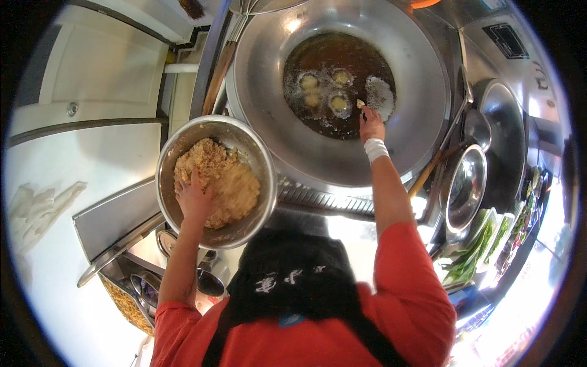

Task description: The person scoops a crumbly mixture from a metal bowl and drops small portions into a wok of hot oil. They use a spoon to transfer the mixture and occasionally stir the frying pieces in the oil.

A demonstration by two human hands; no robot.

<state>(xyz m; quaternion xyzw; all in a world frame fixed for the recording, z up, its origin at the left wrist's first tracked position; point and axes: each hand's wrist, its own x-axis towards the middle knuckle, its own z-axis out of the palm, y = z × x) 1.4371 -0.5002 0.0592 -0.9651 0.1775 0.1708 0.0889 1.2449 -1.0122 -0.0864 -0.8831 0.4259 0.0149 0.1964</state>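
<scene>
My left hand (194,200) rests in a steel mixing bowl (264,156) at the left, its fingers apart and partly sunk in a pale, crumbly, batter-like mixture (235,186). My right hand (372,127), with a white band round the wrist, reaches over a big steel wok (422,98). Its fingertips pinch a small pale lump of mixture (361,104) just above the dark hot oil (330,52). Several round pale lumps (340,104) fry in the oil with bubbles round them. A patch of white foam (380,98) lies just right of my right fingertips.
Left of the wok lean a wooden-handled tool (219,76) and a wire whisk (243,18). A ladle (477,129) and a steel bowl (466,189) stand at the right, near baskets of green vegetables (474,251). A flat metal sheet (116,217) lies left of the mixing bowl.
</scene>
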